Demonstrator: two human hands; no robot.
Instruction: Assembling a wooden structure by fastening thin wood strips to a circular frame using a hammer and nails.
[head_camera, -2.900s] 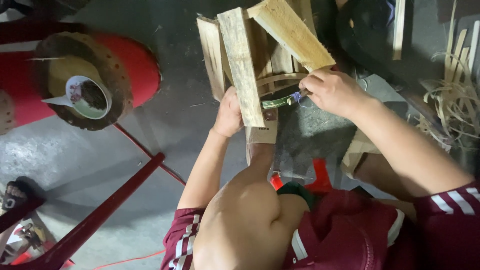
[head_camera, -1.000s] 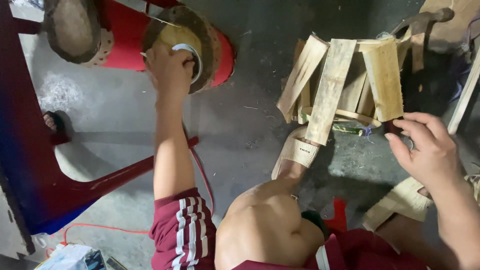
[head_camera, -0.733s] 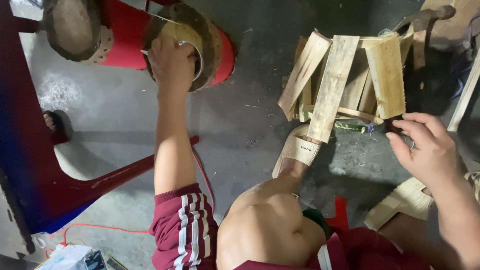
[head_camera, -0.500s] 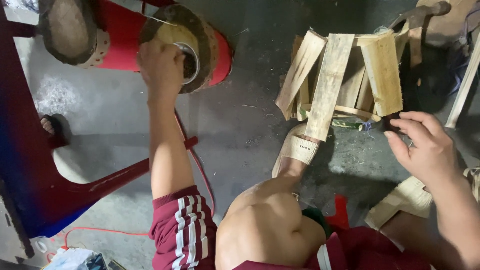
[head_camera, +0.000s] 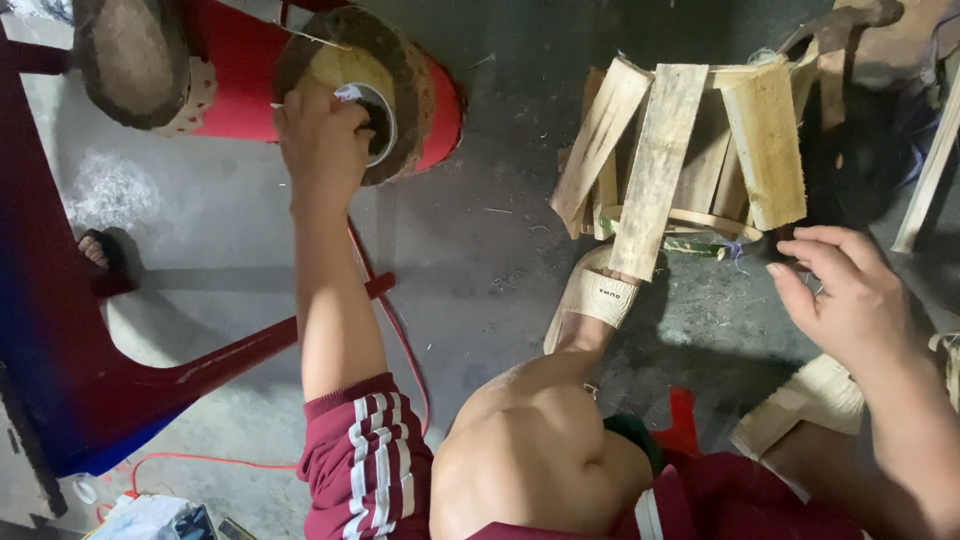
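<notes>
A grey concrete floor (head_camera: 480, 260) is seen, on which a bundle of wooden slats (head_camera: 690, 160) is stood (a sandalled foot (head_camera: 592, 305) braced beneath), beside red stool legs (head_camera: 230, 350).

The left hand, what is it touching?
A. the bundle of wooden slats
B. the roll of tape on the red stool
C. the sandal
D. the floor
B: the left hand is stretched out to the tape roll on the red stool, well away from the slats.
</notes>
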